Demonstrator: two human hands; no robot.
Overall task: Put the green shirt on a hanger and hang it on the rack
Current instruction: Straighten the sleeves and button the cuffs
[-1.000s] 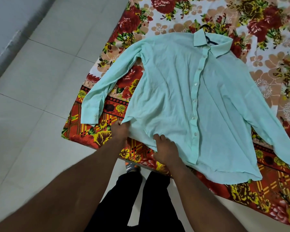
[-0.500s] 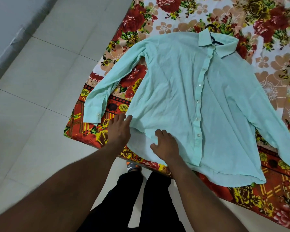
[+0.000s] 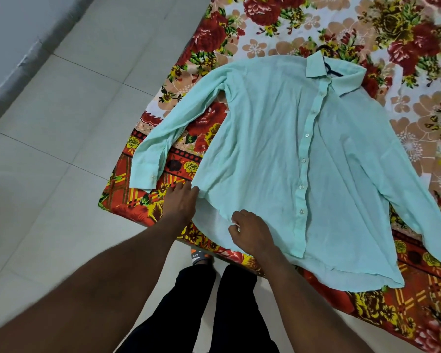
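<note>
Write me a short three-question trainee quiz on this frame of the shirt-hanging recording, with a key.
1. True or false: the green shirt lies front side up, spread flat on the floral bedsheet.
2. Which hand pinches the shirt's lower hem? A) left hand B) right hand C) neither
3. Fill in: a dark hanger hook shows just beyond the shirt's ____.

Key
1. True; the button placket faces up.
2. B; its fingers are curled on the fabric, while the left hand rests open at the side edge of the shirt.
3. collar
</note>
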